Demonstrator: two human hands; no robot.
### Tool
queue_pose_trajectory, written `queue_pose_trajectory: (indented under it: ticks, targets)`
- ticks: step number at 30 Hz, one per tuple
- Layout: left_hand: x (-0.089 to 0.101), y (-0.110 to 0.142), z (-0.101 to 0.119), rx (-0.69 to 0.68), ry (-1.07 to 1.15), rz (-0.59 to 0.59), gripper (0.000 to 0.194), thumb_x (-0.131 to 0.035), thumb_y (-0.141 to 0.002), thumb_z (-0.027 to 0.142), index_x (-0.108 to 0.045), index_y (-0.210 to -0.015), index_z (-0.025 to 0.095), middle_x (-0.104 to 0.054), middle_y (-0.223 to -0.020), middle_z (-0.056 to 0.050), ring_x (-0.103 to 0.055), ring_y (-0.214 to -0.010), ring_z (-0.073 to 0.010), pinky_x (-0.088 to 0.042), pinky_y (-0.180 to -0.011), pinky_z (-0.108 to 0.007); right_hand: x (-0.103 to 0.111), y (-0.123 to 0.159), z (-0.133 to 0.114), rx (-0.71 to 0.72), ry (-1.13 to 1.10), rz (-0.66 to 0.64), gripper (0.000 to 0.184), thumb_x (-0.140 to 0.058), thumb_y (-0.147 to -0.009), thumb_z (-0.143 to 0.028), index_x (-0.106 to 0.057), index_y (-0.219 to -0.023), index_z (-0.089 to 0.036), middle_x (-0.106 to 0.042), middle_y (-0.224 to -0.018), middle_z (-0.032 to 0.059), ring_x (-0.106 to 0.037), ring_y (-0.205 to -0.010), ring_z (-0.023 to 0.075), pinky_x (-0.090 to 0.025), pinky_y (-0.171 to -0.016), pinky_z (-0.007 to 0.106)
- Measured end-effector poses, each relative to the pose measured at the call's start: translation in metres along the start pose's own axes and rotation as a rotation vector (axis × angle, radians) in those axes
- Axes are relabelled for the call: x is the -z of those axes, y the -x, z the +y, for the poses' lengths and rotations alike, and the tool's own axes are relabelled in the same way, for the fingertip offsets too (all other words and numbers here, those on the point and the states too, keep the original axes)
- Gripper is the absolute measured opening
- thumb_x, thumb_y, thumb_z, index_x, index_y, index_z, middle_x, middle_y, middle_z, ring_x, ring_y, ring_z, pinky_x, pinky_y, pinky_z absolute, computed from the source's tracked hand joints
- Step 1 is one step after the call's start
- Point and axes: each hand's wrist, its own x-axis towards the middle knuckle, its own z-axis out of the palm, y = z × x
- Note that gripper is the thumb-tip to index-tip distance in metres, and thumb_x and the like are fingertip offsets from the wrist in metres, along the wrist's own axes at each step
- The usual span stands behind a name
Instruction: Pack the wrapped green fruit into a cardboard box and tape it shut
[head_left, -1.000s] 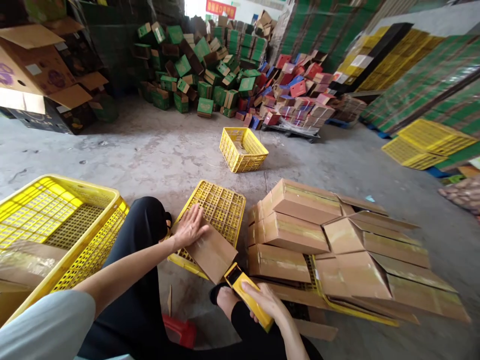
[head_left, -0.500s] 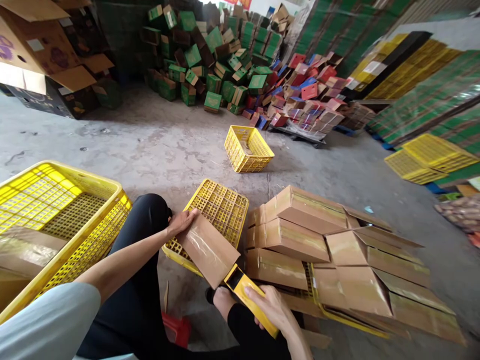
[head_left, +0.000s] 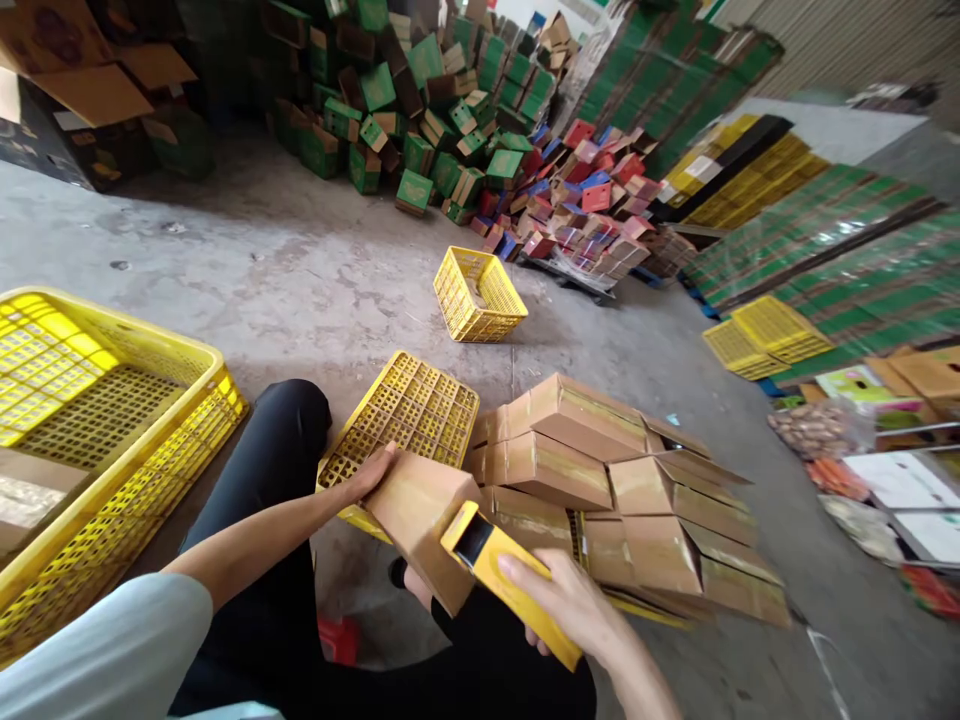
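A small brown cardboard box rests on an upturned yellow crate in front of my knees. My left hand grips the box's far left end, fingers curled over its edge. My right hand is closed round a yellow tape dispenser, whose black head lies on the box's top near its right end. Beside the crate lie several taped brown boxes in a loose stack.
A large yellow crate stands at my left with cardboard inside. A smaller yellow crate sits on the concrete floor ahead. Heaps of green and red boxes fill the back. Stacked flat cartons and more yellow crates line the right.
My left hand went from lying flat on the box to gripping its end. The dispenser moved up onto the box's top. The view swung to the right.
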Motion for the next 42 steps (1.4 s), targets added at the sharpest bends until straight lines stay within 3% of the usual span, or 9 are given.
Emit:
queue_pose_trajectory:
  ticks: [3, 5, 9, 13, 19, 24, 30, 36, 42]
  targets:
    - [0.019, 0.0, 0.018, -0.062, 0.081, 0.02, 0.084, -0.015, -0.106, 0.068, -0.047, -0.158, 0.01, -0.045, -0.164, -0.015, -0.04, -0.154, -0.0308, -0.033, -0.127, -0.045, -0.008, -0.019, -0.03, 0.036, -0.046, 0.014, 0.054, -0.059, -0.09, -0.074, -0.063, -0.086, -0.02, -0.072, -0.057, 0.0046, -0.068, -0.048, 0.0179, -0.053, -0.046, 0.022]
    - [0.04, 0.005, 0.037, -0.183, 0.125, -0.006, 0.076, -0.017, -0.108, 0.065, -0.046, -0.16, 0.018, -0.042, -0.166, -0.006, -0.038, -0.155, -0.0257, -0.031, -0.129, -0.04, -0.009, -0.032, -0.05, 0.043, -0.055, 0.017, 0.053, -0.058, -0.092, -0.072, -0.063, -0.083, -0.02, -0.07, -0.055, 0.0041, -0.065, -0.044, 0.0164, -0.052, -0.044, 0.022]
    - [0.078, 0.019, 0.071, -0.666, 0.12, -0.276, 0.07, -0.017, -0.11, 0.06, -0.039, -0.164, 0.022, -0.031, -0.171, -0.002, -0.023, -0.161, -0.0268, -0.021, -0.133, -0.047, -0.004, -0.047, -0.076, 0.031, -0.018, -0.023, 0.056, -0.057, -0.091, -0.073, -0.062, -0.075, -0.019, -0.068, -0.051, 0.0048, -0.062, -0.041, 0.0163, -0.049, -0.043, 0.023]
    - [0.087, 0.027, 0.084, -0.952, -0.142, -0.465, 0.074, -0.032, -0.109, 0.062, -0.023, -0.169, 0.019, -0.019, -0.175, -0.006, -0.007, -0.163, -0.0314, -0.016, -0.133, -0.051, 0.0, -0.045, -0.069, 0.041, -0.023, -0.029, 0.058, -0.059, -0.087, -0.076, -0.064, -0.08, -0.019, -0.069, -0.053, 0.0049, -0.065, -0.045, 0.0182, -0.05, -0.046, 0.024]
    - [0.079, 0.059, 0.068, -1.035, -0.314, -0.356, 0.087, -0.042, -0.106, 0.064, -0.005, -0.171, 0.02, -0.006, -0.176, -0.011, -0.002, -0.163, -0.0351, -0.019, -0.133, -0.052, 0.0, -0.039, -0.051, 0.062, -0.001, -0.091, 0.062, -0.064, -0.08, -0.081, -0.063, -0.089, -0.02, -0.07, -0.055, 0.003, -0.068, -0.049, 0.0192, -0.053, -0.047, 0.023]
    - [0.088, 0.08, 0.051, -1.008, -0.432, -0.261, 0.089, -0.038, -0.106, 0.068, -0.003, -0.171, 0.018, -0.016, -0.175, -0.015, -0.01, -0.163, -0.035, -0.02, -0.133, -0.05, 0.007, -0.054, -0.066, 0.128, 0.058, -0.158, 0.06, -0.065, -0.082, -0.079, -0.063, -0.085, -0.019, -0.07, -0.055, 0.0023, -0.068, -0.048, 0.0176, -0.049, -0.043, 0.02]
    - [0.1, 0.059, 0.048, -1.171, -0.54, -0.315, 0.08, -0.03, -0.108, 0.065, -0.014, -0.171, 0.018, -0.032, -0.17, -0.016, -0.026, -0.159, -0.0334, -0.013, -0.133, -0.052, 0.019, -0.071, -0.079, 0.143, 0.1, -0.245, 0.055, -0.064, -0.085, -0.076, -0.065, -0.084, -0.021, -0.072, -0.056, 0.0028, -0.068, -0.047, 0.0189, -0.047, -0.043, 0.022]
    - [0.097, 0.038, 0.043, -1.237, -0.516, -0.306, 0.071, -0.028, -0.109, 0.061, -0.029, -0.168, 0.02, -0.046, -0.163, -0.014, -0.039, -0.154, -0.0294, -0.007, -0.134, -0.049, 0.014, -0.066, -0.073, 0.112, 0.055, -0.238, 0.056, -0.062, -0.084, -0.077, -0.062, -0.085, -0.021, -0.07, -0.054, 0.0021, -0.067, -0.046, 0.0179, -0.047, -0.043, 0.021]
    - [0.096, 0.029, 0.036, -1.284, -0.481, -0.268, 0.064, -0.028, -0.111, 0.055, -0.044, -0.159, 0.016, -0.052, -0.158, -0.016, -0.041, -0.154, -0.0266, -0.002, -0.133, -0.049, 0.012, -0.058, -0.059, 0.117, 0.021, -0.248, 0.062, -0.062, -0.081, -0.081, -0.06, -0.091, -0.02, -0.071, -0.057, 0.0014, -0.07, -0.049, 0.0195, -0.051, -0.045, 0.022]
